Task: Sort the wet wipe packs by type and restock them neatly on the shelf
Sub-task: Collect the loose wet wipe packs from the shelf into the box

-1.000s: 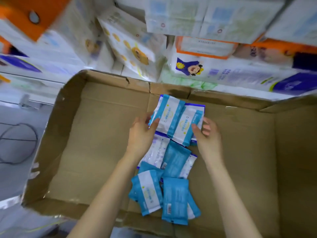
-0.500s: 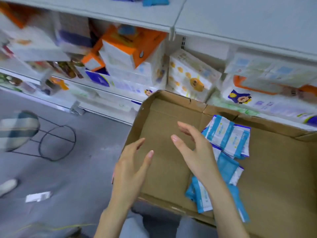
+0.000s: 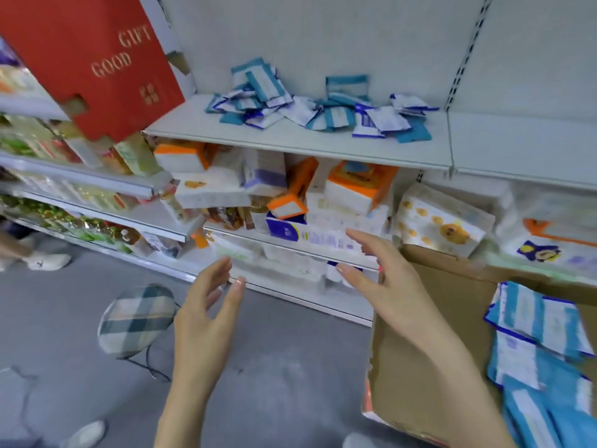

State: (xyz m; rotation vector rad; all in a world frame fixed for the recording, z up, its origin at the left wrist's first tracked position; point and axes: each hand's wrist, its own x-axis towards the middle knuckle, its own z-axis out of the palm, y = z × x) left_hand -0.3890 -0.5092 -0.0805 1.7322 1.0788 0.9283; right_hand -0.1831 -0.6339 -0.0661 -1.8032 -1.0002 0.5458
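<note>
1. Head view: both hands are empty, with fingers straight and spread. The left hand (image 3: 206, 321) is over the floor (image 3: 290, 383) and the right hand (image 3: 391, 292) is by the box (image 3: 420, 367) edge.
2. The packs are in two places: a loose mixed pile (image 3: 323, 108) on the shelf (image 3: 200, 124) above, and flat rows (image 3: 533, 321) in the box at right.
3. The step looks like a reach up to the pile. Gather one type at a time, probably teal apart from white-and-purple.
4. Square each handful between both palms, edges flush, before setting it down.
5. The pile lies near the shelf's front lip, so a careless sweep could knock packs off.
</note>
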